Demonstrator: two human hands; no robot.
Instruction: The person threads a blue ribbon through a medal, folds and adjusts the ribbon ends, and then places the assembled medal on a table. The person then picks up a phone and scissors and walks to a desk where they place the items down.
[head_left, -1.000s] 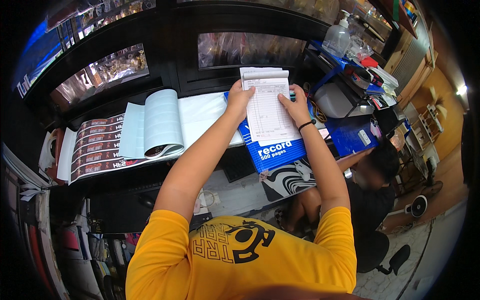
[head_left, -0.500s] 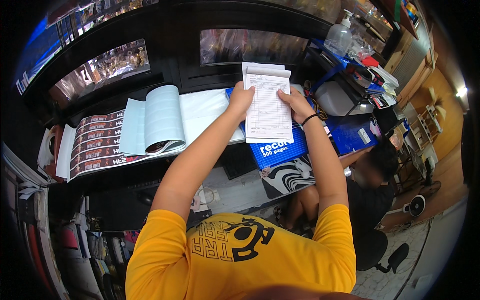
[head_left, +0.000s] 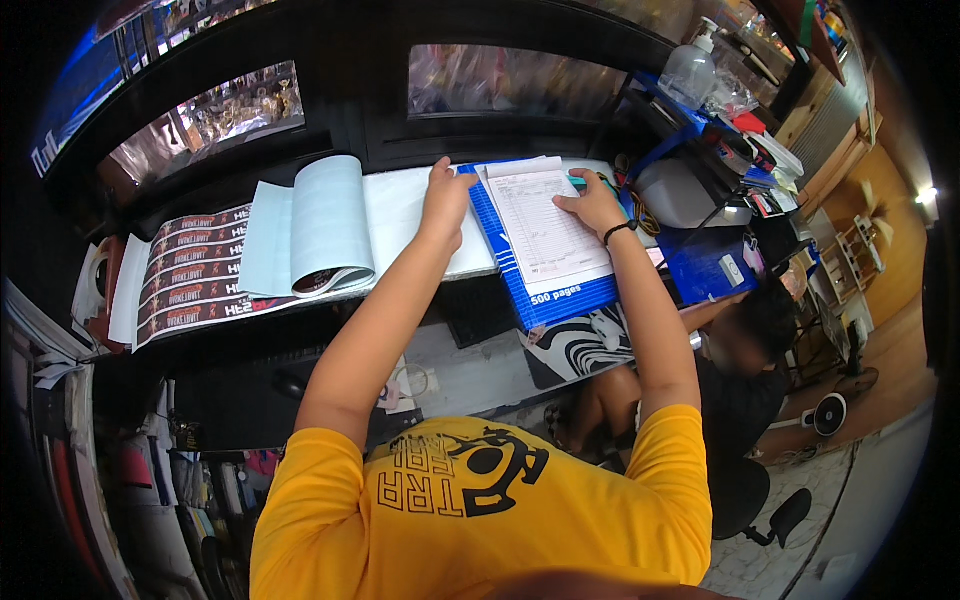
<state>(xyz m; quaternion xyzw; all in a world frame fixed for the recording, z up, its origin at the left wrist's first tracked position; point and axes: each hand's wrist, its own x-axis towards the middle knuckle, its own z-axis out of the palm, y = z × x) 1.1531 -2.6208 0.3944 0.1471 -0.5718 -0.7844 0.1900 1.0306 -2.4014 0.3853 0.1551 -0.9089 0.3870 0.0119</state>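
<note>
A white receipt pad with ruled lines and some handwriting lies on a thick blue record book. My right hand is at the pad's upper right side, its thumb on the top sheet and its fingers curled at the edge. A bit of something teal shows beside those fingers; its kind is unclear. My left hand is off the pad, just left of the book's upper left corner. Its thumb and fingers are apart, with nothing seen between them.
Left on the counter lie printed sheets and a curled pale-blue sheet. A pump bottle and a grey machine stand at the right. A mouse pad with black-and-white swirls is below the book. Another person sits at the right.
The receipt pad has come down from between both hands onto the record book. My left hand has let go and moved left; my right hand remains at the pad's edge.
</note>
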